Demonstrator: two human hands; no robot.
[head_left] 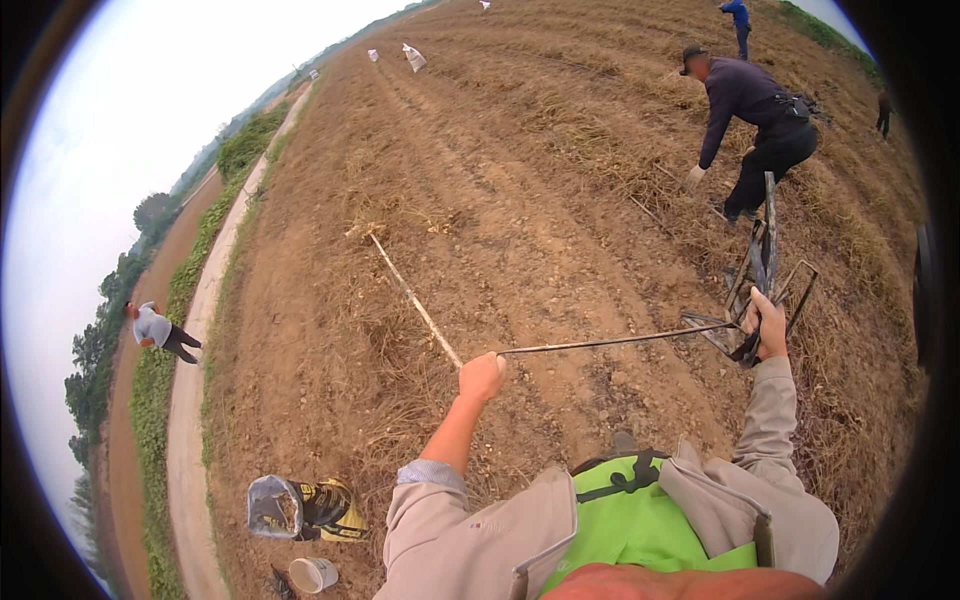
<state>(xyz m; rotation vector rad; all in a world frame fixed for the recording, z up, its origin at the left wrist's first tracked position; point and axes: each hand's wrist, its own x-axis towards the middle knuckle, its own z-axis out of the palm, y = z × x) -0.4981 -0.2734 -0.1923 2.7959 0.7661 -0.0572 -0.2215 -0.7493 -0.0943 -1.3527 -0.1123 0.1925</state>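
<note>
A long, thin strip of what looks like drip irrigation tape (620, 341) runs taut between my two hands. My left hand (482, 376) is closed around it at the middle of the view. Beyond that hand the strip, pale with soil, stretches away to the far left and meets the ground among dry plant scraps. My right hand (767, 322), farther right and a little higher, grips a bundle of folded dark tape (752, 262). Loops of the bundle stick out above and to both sides of the fist.
A bending person (755, 110) in dark clothes works ahead right. Another person (160, 328) stands by the pale path (205, 300) at left. A black-and-yellow bag (335, 508) and white bucket (314, 574) sit lower left. Dry vines cover the soil (560, 250); white sacks (413, 58) stand far off.
</note>
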